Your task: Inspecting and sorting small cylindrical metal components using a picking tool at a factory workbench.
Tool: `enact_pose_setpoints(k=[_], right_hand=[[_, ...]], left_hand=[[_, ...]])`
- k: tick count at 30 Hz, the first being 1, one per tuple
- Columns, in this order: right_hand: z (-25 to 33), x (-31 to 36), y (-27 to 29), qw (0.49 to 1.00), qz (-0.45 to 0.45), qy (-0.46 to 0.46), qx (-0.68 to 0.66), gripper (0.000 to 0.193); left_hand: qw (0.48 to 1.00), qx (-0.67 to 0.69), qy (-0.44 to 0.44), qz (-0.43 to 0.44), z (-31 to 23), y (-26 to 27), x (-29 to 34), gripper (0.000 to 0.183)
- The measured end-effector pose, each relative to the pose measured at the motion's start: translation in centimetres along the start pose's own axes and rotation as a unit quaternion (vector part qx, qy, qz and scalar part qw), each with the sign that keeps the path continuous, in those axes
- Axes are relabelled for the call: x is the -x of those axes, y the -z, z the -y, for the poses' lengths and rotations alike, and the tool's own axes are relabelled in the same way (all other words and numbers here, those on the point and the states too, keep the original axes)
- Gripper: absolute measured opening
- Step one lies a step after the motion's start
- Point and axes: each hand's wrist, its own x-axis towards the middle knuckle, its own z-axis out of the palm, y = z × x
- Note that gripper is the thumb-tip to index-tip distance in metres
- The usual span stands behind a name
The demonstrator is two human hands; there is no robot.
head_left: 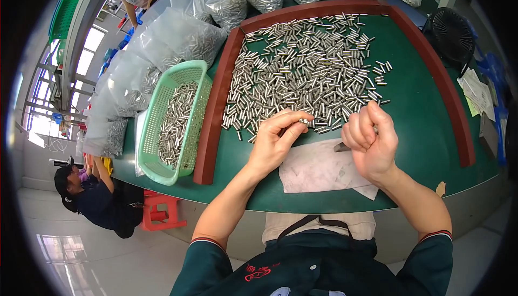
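Note:
My left hand is closed around a few small metal pins, their round ends showing between thumb and forefinger. It is just at the near edge of a wide spread of shiny metal pins on the green tabletop. To the right, my right hand is curled shut with its fingers folded in. A short dark grey piece shows at its lower left side; whether the hand grips it is unclear. Below both hands lies a smudged whitish cloth or paper sheet.
A dark red raised border frames the pins. Left of it stands a light green basket of pins. Clear bags of metal pins line the far and left sides. A black fan is at right. Another person sits at left.

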Motion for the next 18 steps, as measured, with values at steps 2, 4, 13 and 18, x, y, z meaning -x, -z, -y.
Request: enact_pose_setpoints(k=[2,4,13,18], right_hand=[[0.0,0.0,0.0,1.0,0.001,0.001,0.0,0.044],[0.0,0.0,0.1,1.0,0.0,0.001,0.003,0.044],[0.1,-0.4,0.1,1.0,-0.003,0.007,0.003,0.045],[0.0,-0.4,0.2,1.0,0.002,0.004,0.002,0.044]], left_hand=[[1.0,0.005,0.003,-0.007,0.0,-0.1,0.0,0.017],[1.0,0.002,-0.007,-0.01,0.3,-0.1,0.0,0.016],[0.86,0.468,0.197,0.052,-0.7,0.6,0.3,0.018],[0.854,0.467,0.227,-0.003,-0.7,1.5,0.0,0.021]])
